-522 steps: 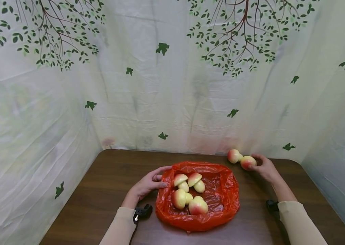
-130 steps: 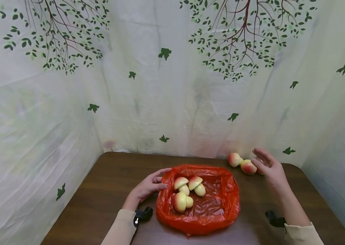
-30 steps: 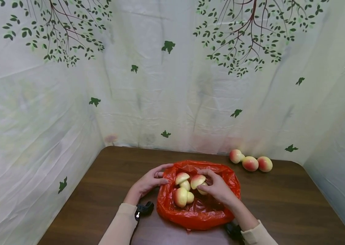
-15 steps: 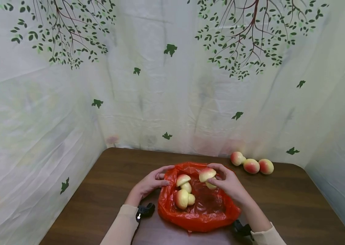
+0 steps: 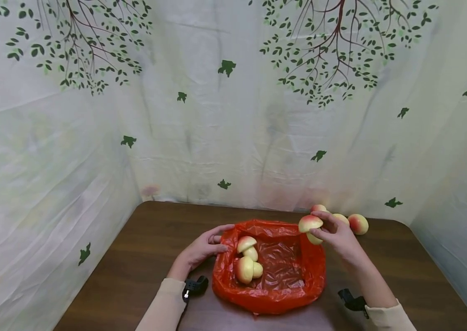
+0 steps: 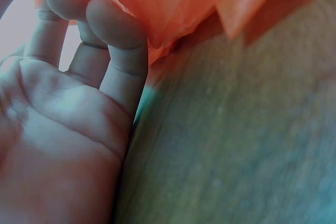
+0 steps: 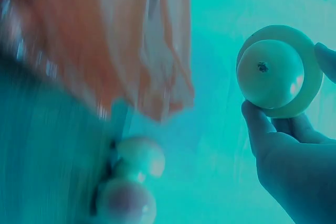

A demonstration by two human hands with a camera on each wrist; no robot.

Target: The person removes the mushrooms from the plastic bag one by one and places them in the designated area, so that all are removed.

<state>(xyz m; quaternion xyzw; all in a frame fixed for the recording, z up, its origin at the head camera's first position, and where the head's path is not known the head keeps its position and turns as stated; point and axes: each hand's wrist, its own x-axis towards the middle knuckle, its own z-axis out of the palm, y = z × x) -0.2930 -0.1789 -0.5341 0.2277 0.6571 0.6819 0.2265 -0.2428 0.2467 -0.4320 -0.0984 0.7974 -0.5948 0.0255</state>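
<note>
A red plastic bag lies with its mouth spread wide on the table. My left hand grips its left rim between thumb and fingers; in the left wrist view the fingers curl up at the red film. Two toy mushrooms with red-and-cream caps sit inside on the left, one farther back and one nearer. Over the bag's right rim, my right hand pinches a third toy mushroom by its cap. The right wrist view shows the round stem end of this mushroom facing the camera.
At the table's back right stand more toy mushrooms, the rightmost one in plain sight and others partly behind my right hand. A white curtain printed with leaves rises behind the table and at both sides.
My right hand has taken a mushroom from inside the bag, lifted it and carried it right past the rim. Earlier, another mushroom left the bag for the back-right row. My left hand stays put.
</note>
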